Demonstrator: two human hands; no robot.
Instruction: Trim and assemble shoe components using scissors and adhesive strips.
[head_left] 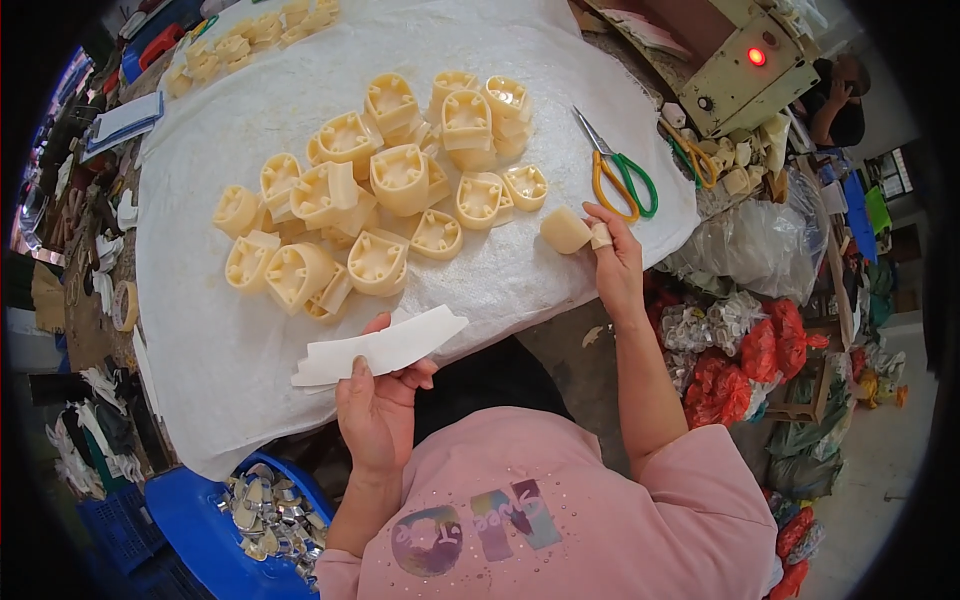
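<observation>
Left hand (378,400) near the body holds a white paper strip (385,350); right hand (612,262) holds one cream plastic piece (565,231).
The left fingers are closed narrow around the strip, thumb on top, at the edge of the cloth-covered counter (520,290). The right fingers pinch the piece just beside the pile of cream pieces (385,190). To do it well, I think, keep the strip flat and the piece steady, away from the scissors (620,175).

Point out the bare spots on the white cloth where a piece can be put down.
Free: the white cloth between the cream plastic parts and the table's near edge, by the left hand; also the strip beyond the pile. Crowded: around the scissors, near the right hand.
</observation>
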